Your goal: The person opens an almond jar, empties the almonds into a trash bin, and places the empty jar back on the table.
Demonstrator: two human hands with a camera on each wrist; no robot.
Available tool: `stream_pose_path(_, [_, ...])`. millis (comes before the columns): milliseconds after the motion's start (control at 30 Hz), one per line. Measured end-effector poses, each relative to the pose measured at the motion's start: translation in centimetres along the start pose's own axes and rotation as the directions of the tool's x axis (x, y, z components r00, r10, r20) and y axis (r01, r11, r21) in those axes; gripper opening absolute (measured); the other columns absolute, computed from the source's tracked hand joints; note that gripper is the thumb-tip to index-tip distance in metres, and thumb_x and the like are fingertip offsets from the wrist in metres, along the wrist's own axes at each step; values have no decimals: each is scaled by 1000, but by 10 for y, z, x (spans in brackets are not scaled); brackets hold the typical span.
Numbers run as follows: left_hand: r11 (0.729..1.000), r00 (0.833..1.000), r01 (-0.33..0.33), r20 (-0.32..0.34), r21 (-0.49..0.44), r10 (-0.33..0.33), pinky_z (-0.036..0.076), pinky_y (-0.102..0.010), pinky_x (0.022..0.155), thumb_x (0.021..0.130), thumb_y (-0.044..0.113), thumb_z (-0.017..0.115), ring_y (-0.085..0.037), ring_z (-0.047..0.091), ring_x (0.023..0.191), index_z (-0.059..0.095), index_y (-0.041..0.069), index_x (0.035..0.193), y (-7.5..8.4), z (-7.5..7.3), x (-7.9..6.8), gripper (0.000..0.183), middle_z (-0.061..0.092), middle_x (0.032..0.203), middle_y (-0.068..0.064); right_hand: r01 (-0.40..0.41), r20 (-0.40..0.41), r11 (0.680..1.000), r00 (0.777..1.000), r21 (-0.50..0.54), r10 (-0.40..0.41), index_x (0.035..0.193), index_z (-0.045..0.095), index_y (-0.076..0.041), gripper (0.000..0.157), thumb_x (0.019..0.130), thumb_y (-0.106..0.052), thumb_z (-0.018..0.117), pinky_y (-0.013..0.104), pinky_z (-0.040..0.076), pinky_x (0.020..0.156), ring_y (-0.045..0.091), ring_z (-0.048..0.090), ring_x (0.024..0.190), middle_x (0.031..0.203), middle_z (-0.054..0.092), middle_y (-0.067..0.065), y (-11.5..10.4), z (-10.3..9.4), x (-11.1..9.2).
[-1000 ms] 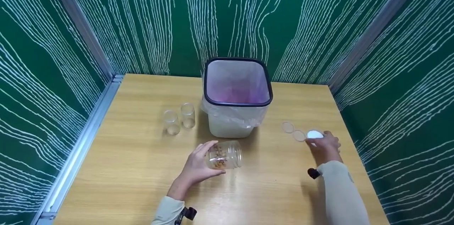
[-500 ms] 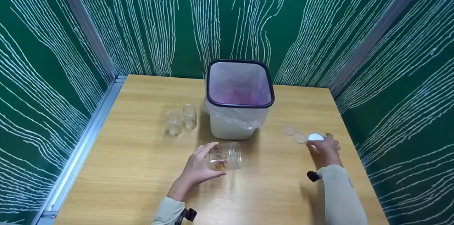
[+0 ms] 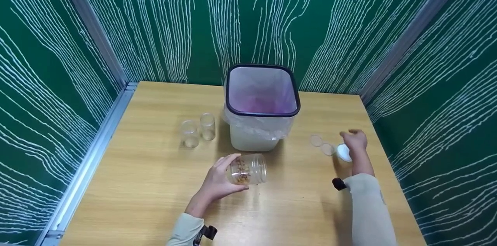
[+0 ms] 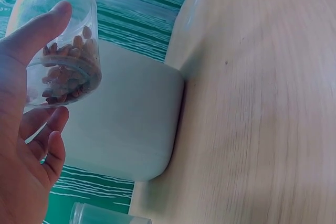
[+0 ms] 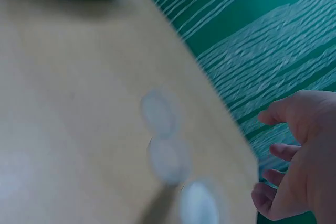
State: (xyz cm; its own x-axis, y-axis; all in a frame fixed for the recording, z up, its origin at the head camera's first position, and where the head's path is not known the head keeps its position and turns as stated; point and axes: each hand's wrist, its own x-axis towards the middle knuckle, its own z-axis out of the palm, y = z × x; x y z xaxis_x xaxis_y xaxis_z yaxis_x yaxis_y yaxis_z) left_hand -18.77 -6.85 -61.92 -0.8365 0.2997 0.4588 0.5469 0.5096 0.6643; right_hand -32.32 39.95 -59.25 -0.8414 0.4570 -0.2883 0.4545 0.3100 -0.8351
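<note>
In the head view my left hand (image 3: 215,182) grips a clear jar (image 3: 256,169) tipped on its side, mouth toward the right, in front of the bin. Brown nuts (image 4: 65,69) lie along its lower wall in the left wrist view. My right hand (image 3: 356,141) is raised off the table with relaxed fingers and nothing in them. Just left of it a round white lid (image 3: 343,153) lies on the table. Two thin clear discs (image 5: 159,113) lie in a row beside that lid in the right wrist view.
A white bin (image 3: 254,139) with a black rim and plastic liner stands at the table's middle back. Two clear glass containers (image 3: 207,126) stand to its left. Green white-striped panels (image 3: 155,25) surround the wooden table (image 3: 155,195) at the back and sides.
My right hand has let go of the white lid and lifted up and away from it; the lid stays on the table. The left hand holds the jar almost still.
</note>
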Motion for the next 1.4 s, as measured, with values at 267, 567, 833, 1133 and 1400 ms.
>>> stream_pose_path(267, [1000, 1000, 12, 9, -9, -12, 34, -46, 107, 55, 42, 93, -19, 52, 121, 52, 16, 136, -2, 2, -2, 95, 56, 133, 2, 136, 28, 988, 990, 71, -138, 143, 40, -1, 51, 98, -22, 51, 43, 34, 106, 34, 38, 131, 145, 39, 19, -52, 14, -19])
stream_pose_path(567, [1000, 1000, 3, 20, -27, -3, 31, -46, 109, 58, 44, 92, -16, 52, 121, 50, 19, 138, -2, 1, -3, 93, 57, 131, 2, 225, 75, 958, 967, 178, -242, 141, 43, -1, 48, 97, -17, 54, 40, 37, 104, 32, 44, 126, 141, 44, 20, -95, 45, -35])
stream_pose_path(833, [1000, 1000, -6, 2, -15, 6, 37, -45, 105, 56, 45, 92, -17, 53, 119, 51, 17, 136, -2, 0, -1, 94, 57, 130, 1, 308, 122, 924, 932, 228, -341, 139, 47, -4, 45, 97, -17, 55, 37, 40, 99, 27, 48, 120, 134, 50, 18, -134, 67, -54])
stream_pose_path(1133, [1000, 1000, -1, -3, -16, 1, 35, -46, 106, 56, 44, 93, -18, 54, 119, 51, 18, 136, -3, 0, -4, 94, 57, 130, 1, 374, 203, 877, 873, 302, -443, 142, 43, -7, 50, 98, -25, 58, 46, 40, 100, 29, 49, 121, 138, 48, 19, -152, 82, -70])
stream_pose_path(1400, [1000, 1000, 20, -11, -25, -20, 41, -43, 101, 55, 44, 93, -18, 54, 116, 51, 20, 137, -3, 1, -5, 95, 58, 129, 2, 449, 298, 847, 799, 283, -523, 148, 39, -15, 59, 94, -22, 64, 50, 38, 104, 31, 34, 136, 149, 36, 18, -161, 85, -81])
